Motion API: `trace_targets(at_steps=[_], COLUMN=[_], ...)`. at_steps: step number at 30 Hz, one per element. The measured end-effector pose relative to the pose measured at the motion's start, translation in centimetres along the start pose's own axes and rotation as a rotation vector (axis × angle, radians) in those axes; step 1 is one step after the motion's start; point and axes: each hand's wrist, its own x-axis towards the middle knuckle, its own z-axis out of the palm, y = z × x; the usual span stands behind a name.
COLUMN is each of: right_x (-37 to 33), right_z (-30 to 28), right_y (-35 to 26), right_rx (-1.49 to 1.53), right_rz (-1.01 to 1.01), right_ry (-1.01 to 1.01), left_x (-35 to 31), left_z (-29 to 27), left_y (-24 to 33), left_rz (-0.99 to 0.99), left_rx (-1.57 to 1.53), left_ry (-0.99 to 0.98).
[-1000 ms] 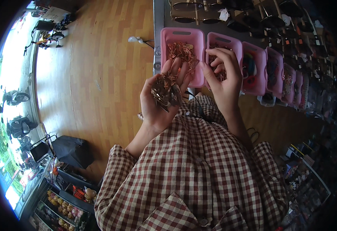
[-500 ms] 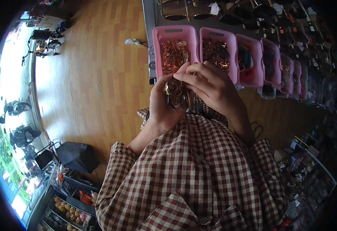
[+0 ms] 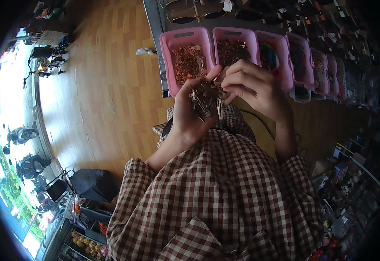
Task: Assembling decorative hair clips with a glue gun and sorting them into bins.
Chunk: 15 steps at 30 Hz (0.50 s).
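My left hand (image 3: 189,114) is cupped palm up and holds a heap of small metal hair clips (image 3: 207,98), bronze and silver. My right hand (image 3: 256,87) hovers just right of the heap, its fingertips pinching at clips on top of it. Both hands are in front of a row of pink plastic bins. The leftmost pink bin (image 3: 167,52) holds coppery clips. The second pink bin (image 3: 233,33) holds darker clips and is partly hidden by my right hand.
More pink bins (image 3: 285,52) with mixed small accessories run to the right along a grey shelf (image 3: 153,17). Sunglasses (image 3: 190,17) lie behind them. Wooden floor (image 3: 98,87) spreads to the left. Racks of small goods (image 3: 350,195) stand at right; a dark bag (image 3: 92,182) lies at lower left.
A second ago my right hand was at the second bin; it has come back to the heap in my left hand. Both hands have stayed close together since.
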Motion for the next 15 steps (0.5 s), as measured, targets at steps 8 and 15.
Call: trace_targets(at_steps=[8, 15], right_x=[-1.2, -0.1], right_z=[-0.3, 2.7], right_y=[0.8, -1.0], right_rx=[0.432, -0.038], right_rz=[0.377, 0.241], right_ry=[0.422, 0.353], left_x=[0.9, 1.1], left_z=[1.1, 0.6], left_y=[0.1, 2.1], left_rz=[0.127, 0.275], left_rx=[-0.094, -0.143], left_ry=[-0.033, -0.171])
